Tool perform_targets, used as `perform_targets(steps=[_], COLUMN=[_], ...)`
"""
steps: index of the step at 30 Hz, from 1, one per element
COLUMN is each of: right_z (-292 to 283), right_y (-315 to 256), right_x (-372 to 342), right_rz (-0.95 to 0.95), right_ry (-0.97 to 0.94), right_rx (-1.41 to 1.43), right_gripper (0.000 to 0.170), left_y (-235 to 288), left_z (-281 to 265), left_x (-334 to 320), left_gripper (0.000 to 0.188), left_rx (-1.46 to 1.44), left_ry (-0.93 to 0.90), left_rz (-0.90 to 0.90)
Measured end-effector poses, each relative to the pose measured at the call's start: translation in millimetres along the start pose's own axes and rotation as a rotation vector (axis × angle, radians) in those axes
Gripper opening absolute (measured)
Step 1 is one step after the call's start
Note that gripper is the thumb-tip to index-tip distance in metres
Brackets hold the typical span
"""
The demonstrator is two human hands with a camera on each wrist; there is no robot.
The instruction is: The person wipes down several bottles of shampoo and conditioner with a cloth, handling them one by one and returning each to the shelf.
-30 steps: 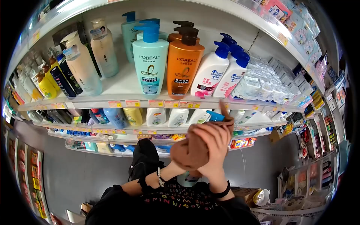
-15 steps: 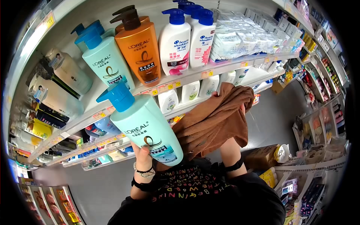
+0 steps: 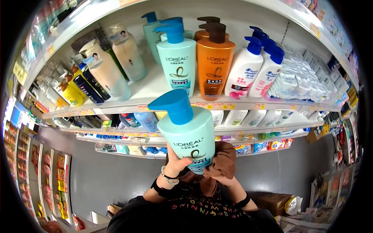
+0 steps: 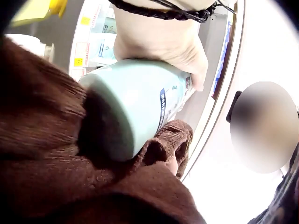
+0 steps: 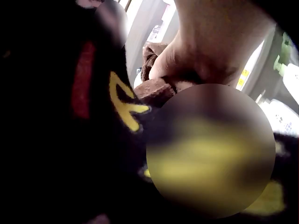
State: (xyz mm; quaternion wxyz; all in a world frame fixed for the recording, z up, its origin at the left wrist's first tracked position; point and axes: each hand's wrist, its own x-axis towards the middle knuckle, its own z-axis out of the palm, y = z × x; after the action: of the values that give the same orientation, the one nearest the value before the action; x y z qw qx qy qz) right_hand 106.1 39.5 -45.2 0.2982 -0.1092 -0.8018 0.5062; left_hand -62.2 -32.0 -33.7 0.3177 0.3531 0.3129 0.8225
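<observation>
My left hand (image 3: 176,163) grips a pale turquoise pump bottle (image 3: 190,128) with a blue pump head, its thumb across the front label. The bottle stands nearly upright before my chest, tilted slightly. A brown cloth (image 3: 223,161) is bunched in my right hand (image 3: 222,179) against the bottle's lower right side; the cloth hides most of those fingers. In the left wrist view, folds of the cloth (image 4: 42,126) lie around the bottle's base. The right wrist view shows the back of my right hand (image 5: 201,56) beside some cloth (image 5: 156,91).
On the shelf ahead stand matching turquoise bottles (image 3: 176,62), orange pump bottles (image 3: 215,66), white bottles with blue pumps (image 3: 244,72) and wrapped tissue packs (image 3: 297,77). Lower shelves hold white bottles (image 3: 236,117). A cardboard box (image 3: 274,204) sits behind at right.
The cloth, earlier wrapped over the bottle and then spread out to its right, is now bunched against its lower side. Since half a second ago, the bottle has come upright in front of me.
</observation>
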Motion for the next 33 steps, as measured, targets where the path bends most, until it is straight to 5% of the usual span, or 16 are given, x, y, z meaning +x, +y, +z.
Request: perform_targets(steps=[2, 4, 6, 7, 8, 10, 11, 12, 14, 16, 18, 24, 29, 33], right_z=[-3, -4, 11, 7, 4, -4, -7, -18, -42, -46, -54, -78, -82, -90], right_y=[-5, -32, -12, 5, 14, 16, 20, -2, 4, 11, 12, 29, 5, 17], right_x=[17, 40, 36, 30, 24, 27, 21, 26, 21, 10, 0, -23, -28, -37], right_rz=[-0.356, -0.263, -0.028, 0.106, 0.097, -0.053, 0.112, 0.189, -0.077, 0.12, 0.178, 0.034, 0.169, 0.112], right_ry=[0.048, 0.096, 0.28, 0.117, 0.109, 0.283, 0.291, 0.226, 0.37, 0.576, 0.625, 0.667, 0.848, 0.857], right_rx=[-0.651, -0.535, 0.001, -0.226, -0.233, 0.264, 0.139, -0.428, -0.419, 0.227, 0.407, -0.192, 0.035, -0.057], right_gripper=[0.041, 0.051, 0.06, 0.062, 0.062, 0.055, 0.043, 0.038, 0.035, 0.034, 0.035, 0.033, 0.032, 0.029], left_y=[0, 21, 42, 52, 55, 73, 78, 85, 104, 120, 125, 112, 88, 82], left_z=[-4, 0, 0, 1, -5, -3, -9, -16, -31, -35, -36, -66, -78, -71], left_x=[2, 15, 27, 33, 34, 44, 50, 57, 80, 107, 136, 210, 236, 250], left_gripper=[0.091, 0.089, 0.082, 0.075, 0.074, 0.071, 0.068, 0.065, 0.058, 0.058, 0.056, 0.058, 0.058, 0.064], left_rx=[-0.012, 0.009, 0.321, 0.375, 0.374, 0.362, 0.419, 0.475, 0.822, 0.993, 1.024, 0.994, 1.025, 1.026], left_ry=[-0.052, -0.052, -0.116, -0.131, -0.093, -0.02, 0.033, 0.087, 0.091, 0.131, 0.194, 0.18, 0.095, 0.065], left_rz=[0.004, -0.066, -0.078, -0.04, -0.077, -0.022, 0.053, 0.127, 0.307, 0.409, 0.624, 0.526, 0.356, 0.315])
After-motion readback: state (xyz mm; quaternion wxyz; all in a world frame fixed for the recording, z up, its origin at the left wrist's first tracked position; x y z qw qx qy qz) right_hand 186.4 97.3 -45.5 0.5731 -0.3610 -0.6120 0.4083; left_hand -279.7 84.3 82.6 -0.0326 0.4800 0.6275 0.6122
